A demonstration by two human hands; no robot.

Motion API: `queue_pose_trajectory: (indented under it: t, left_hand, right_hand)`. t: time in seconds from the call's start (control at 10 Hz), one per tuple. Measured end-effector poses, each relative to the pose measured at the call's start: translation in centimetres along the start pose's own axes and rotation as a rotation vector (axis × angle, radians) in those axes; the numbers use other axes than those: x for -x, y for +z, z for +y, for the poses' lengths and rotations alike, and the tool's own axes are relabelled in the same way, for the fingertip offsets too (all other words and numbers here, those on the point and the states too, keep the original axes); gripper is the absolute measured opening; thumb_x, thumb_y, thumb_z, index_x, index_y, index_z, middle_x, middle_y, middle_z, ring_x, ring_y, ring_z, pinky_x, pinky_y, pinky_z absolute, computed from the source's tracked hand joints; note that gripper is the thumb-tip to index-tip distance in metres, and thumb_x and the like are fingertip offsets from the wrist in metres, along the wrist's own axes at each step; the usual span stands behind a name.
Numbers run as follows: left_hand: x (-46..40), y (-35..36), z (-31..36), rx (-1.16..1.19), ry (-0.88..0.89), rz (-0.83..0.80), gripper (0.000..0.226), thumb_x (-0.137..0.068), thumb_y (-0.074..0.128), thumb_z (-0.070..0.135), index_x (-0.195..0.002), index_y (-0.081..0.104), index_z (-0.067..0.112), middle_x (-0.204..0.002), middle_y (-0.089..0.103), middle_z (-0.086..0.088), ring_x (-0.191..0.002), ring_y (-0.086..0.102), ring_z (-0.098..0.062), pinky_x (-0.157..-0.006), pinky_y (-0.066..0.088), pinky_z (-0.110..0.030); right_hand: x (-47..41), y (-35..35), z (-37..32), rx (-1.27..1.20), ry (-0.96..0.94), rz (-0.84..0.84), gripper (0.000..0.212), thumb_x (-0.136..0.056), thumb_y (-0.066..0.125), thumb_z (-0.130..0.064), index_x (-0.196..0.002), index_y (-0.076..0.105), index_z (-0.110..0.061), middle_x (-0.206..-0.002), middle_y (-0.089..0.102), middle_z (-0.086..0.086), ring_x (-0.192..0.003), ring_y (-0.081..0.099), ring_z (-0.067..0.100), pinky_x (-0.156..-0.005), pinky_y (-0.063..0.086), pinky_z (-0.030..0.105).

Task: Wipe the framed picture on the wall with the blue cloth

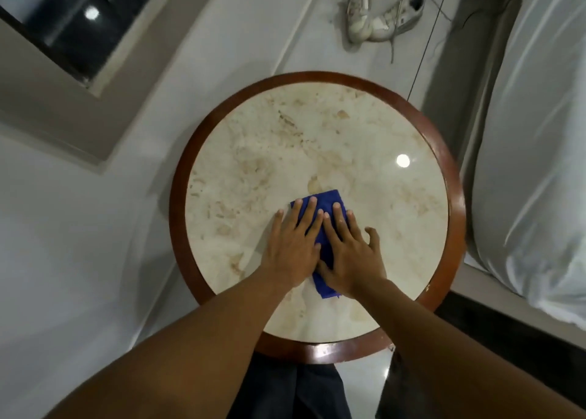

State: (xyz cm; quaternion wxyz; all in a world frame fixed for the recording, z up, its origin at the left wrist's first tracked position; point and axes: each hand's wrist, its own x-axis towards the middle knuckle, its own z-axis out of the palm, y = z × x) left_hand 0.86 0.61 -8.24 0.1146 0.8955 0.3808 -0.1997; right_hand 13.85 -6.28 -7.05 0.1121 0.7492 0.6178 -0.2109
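Observation:
A folded blue cloth (328,200) lies on the round marble-topped table (179,196), a little in front of its middle. My left hand (293,244) rests flat on the cloth's left part, fingers stretched out and slightly spread. Beside it, my right hand (352,253) presses flat on the right part, thumb out to the side. The two hands touch and hide most of the cloth; only its far edge and near corner show. At the upper left is a dark glossy panel in a wide beige frame (57,79); I cannot tell whether it is the picture.
The table has a dark red wooden rim. A bed with white sheets (539,165) runs along the right side. A pair of white sneakers (374,16) lies on the pale floor beyond the table, with a thin black cable (425,47) next to them.

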Motion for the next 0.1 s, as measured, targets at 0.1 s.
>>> queue_pose_trajectory:
  t: [0.1]
  left_hand:
    - [0.61,-2.93,0.06,0.029,0.031,-0.128,0.069,-0.103,0.026,0.045,-0.159,-0.003,0.017,-0.168,-0.012,-0.008,-0.154,-0.011,-0.030,-0.122,0.000,-0.054]
  right_hand:
    - [0.35,-3.15,-0.19,0.022,-0.040,-0.147,0.084,-0.088,0.028,-0.066,-0.156,0.004,-0.023,-0.165,-0.005,0.004,-0.152,-0.002,0.027,-0.114,0.010,0.056]
